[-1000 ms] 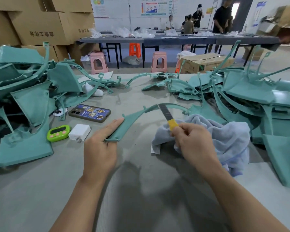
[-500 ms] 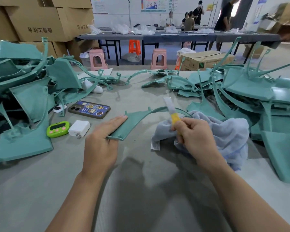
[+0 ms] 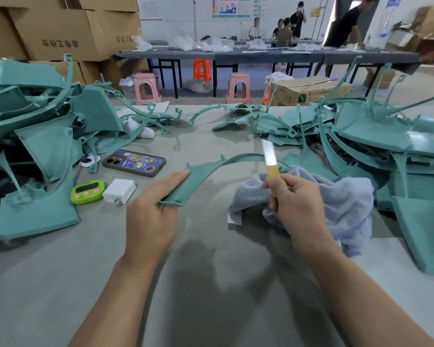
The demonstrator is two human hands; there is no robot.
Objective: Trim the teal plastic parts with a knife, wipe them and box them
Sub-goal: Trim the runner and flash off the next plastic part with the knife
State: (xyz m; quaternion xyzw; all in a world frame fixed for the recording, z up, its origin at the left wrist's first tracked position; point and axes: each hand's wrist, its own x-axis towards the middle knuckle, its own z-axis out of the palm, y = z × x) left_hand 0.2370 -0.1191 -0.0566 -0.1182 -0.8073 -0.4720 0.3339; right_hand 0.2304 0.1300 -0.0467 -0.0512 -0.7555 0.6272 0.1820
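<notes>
Now left hand (image 3: 150, 216) grips part (image 3: 198, 174) (knife (image 3: 269, 159) beside).

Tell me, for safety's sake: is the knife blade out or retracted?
Out. The knife's bare metal blade stands clear above the yellow handle that the right hand grips, crossing in front of the curved teal part.

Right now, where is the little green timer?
In the head view, the green timer lies on the table, left of centre, right beside the white charger and just nearer than the phone.
</notes>
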